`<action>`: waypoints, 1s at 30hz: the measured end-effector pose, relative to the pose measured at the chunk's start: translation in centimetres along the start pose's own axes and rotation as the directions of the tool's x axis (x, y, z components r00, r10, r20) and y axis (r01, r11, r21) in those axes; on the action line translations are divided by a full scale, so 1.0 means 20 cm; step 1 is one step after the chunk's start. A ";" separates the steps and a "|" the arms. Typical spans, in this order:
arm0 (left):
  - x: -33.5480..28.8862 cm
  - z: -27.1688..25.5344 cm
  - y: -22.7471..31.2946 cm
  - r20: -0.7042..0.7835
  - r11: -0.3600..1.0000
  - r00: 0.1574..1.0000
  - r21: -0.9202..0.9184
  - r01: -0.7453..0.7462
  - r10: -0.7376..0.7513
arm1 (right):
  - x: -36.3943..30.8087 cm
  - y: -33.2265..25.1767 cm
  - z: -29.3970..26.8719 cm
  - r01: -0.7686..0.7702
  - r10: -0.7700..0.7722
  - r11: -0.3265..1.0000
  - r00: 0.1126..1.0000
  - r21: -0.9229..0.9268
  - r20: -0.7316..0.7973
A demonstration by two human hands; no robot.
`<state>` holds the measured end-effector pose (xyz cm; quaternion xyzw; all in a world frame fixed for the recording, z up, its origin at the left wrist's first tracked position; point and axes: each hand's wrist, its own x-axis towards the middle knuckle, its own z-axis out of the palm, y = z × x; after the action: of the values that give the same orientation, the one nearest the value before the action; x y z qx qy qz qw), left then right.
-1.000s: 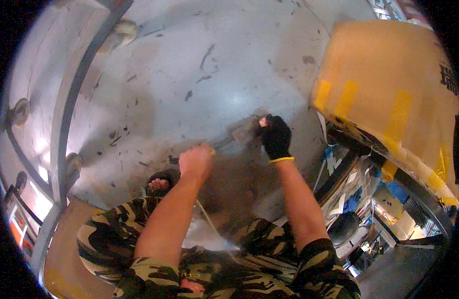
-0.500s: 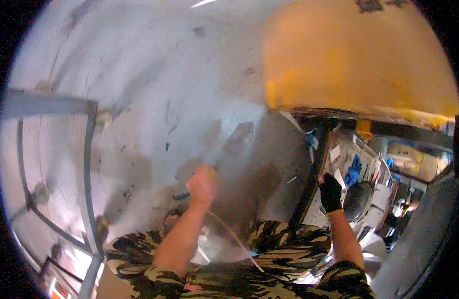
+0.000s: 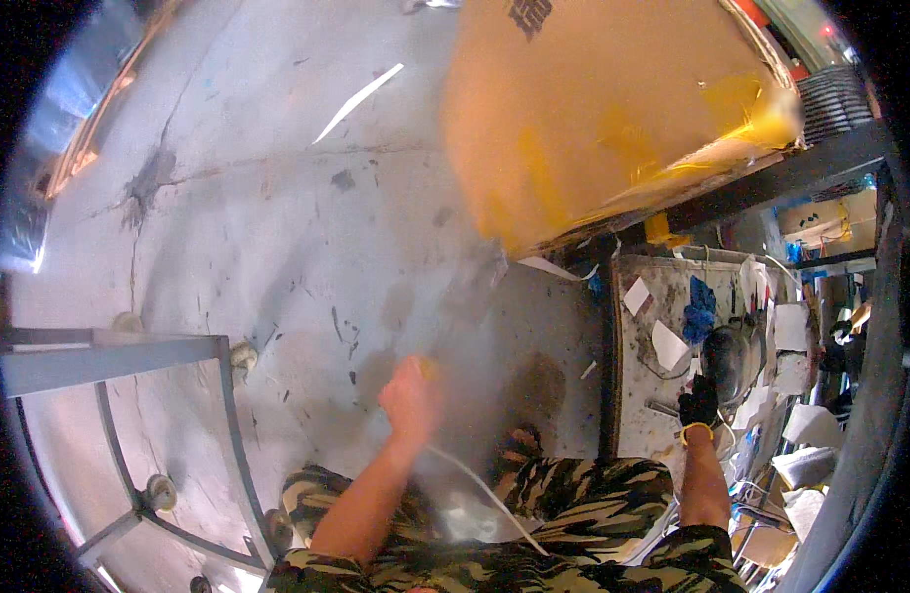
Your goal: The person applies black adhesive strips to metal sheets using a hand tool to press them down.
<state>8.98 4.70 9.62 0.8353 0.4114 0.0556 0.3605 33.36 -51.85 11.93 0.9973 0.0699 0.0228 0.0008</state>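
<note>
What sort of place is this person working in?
Probably a workshop or small factory. The signs are the marked grey floor, the metal frame with small wheels near it, and the cluttered work surface strewn with paper scraps.

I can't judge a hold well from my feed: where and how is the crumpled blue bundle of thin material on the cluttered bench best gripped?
I'd pinch the crumpled blue bundle at its bunched middle, coming from above and slightly left: its creases seem easy to gather, while the dark rounded object crowds its near right side, by the black-gloved right hand.
</note>
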 end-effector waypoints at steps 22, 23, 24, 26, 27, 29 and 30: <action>-0.21 -0.43 0.31 0.323 0.555 0.877 -0.682 0.477 -0.357 | -0.89 -1.35 -0.71 -0.285 -0.129 0.797 0.781 0.532 0.611; -0.23 -0.53 0.52 0.333 0.490 0.864 -0.720 0.491 -0.378 | -0.90 -1.34 -0.73 -0.323 -0.126 0.792 0.743 0.518 0.657; -0.28 -0.66 0.73 0.321 0.438 0.858 -0.756 0.487 -0.400 | -0.88 -1.35 -0.77 -0.347 -0.145 0.776 0.714 0.527 0.685; -0.42 -0.93 1.12 0.328 0.400 0.879 -0.796 0.454 -0.346 | -0.86 -1.37 -0.94 -0.418 -0.181 0.735 0.639 0.534 0.748; -0.45 -1.07 1.31 0.313 0.423 0.914 -0.814 0.399 -0.259 | -0.82 -1.38 -1.06 -0.443 -0.229 0.689 0.617 0.573 0.753; -0.58 -1.35 1.57 0.380 0.349 0.885 -0.818 0.457 -0.269 | -0.73 -1.42 -1.38 -0.508 -0.352 0.564 0.566 0.651 0.746; -0.62 -1.48 1.65 0.394 0.455 0.905 -0.783 0.423 -0.163 | -0.67 -1.45 -1.56 -0.554 -0.421 0.480 0.535 0.680 0.733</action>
<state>10.64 -1.10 55.18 0.4625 0.4167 0.0763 0.7788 14.57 -25.07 42.30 0.7267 0.0146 -0.4977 -0.4733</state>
